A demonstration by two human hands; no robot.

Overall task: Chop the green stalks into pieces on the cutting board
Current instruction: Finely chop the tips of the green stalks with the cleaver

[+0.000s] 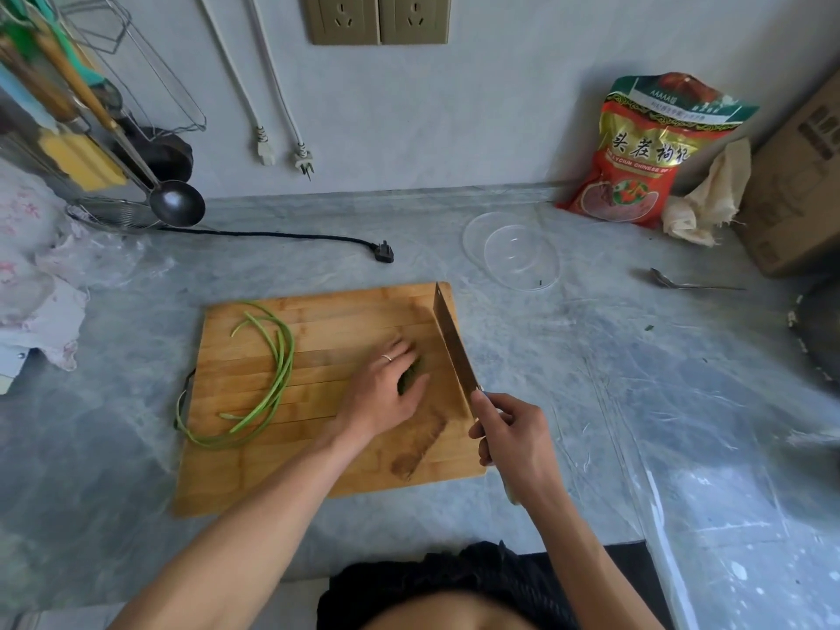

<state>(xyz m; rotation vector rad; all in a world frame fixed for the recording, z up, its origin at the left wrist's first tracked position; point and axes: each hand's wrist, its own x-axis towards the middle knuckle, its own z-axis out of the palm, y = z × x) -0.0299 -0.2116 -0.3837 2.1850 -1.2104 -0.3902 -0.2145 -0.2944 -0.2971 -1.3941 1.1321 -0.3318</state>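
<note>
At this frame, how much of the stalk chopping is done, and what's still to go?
Done: little that shows; no loose cut pieces can be made out on the cutting board. In hand: the left hand covers a small green bunch, and the right hand grips the cleaver, its blade beside that bunch. Left: several long green stalks lie whole on the board's left side.

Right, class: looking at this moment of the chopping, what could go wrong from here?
1. The left hand covers the bunched dark green pieces right beside the steel cleaver blade; outstretched fingertips could get nicked.
2. The long pale green uncut stalks overhang the wooden cutting board's left edge and might slide off.
</note>
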